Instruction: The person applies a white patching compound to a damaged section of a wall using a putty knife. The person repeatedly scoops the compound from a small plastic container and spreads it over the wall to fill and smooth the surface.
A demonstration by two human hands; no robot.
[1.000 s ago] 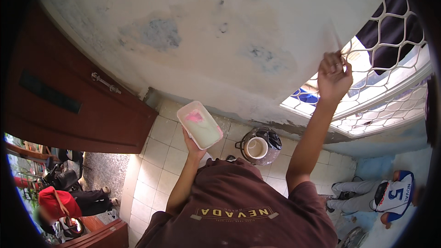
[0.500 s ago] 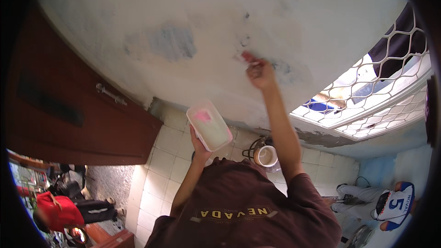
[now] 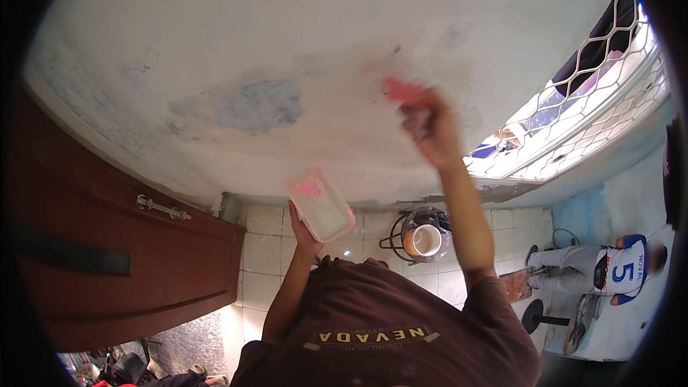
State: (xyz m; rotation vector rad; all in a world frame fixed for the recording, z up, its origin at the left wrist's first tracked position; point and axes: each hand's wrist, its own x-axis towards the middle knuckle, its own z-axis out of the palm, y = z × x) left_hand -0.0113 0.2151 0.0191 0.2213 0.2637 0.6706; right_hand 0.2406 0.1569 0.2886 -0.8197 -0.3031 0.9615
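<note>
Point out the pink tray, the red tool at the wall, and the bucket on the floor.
pink tray (image 3: 320, 205), head view, on its pale inner bottom.
red tool (image 3: 401, 90), head view, on its blurred red body.
bucket (image 3: 423, 241), head view, on its round opening.

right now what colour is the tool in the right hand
Pinkish red, blurred; the tool in the right hand shows in the head view.

My right hand (image 3: 428, 127) grips a red tool (image 3: 401, 89), blurred, so I cannot tell its material. It sits against the wall (image 3: 272, 43), matt plaster, rough and patchy, with a bluish-grey blotch (image 3: 258, 104) where the coat is worn. My left hand (image 3: 304, 233) holds up a pale plastic tub (image 3: 319, 203), smooth and slightly glossy, smeared pink. The door (image 3: 122, 244) is dark reddish wood with a dull sheen and a metal handle (image 3: 163, 207). The floor tiles (image 3: 265, 251) look glazed and shiny.
</note>
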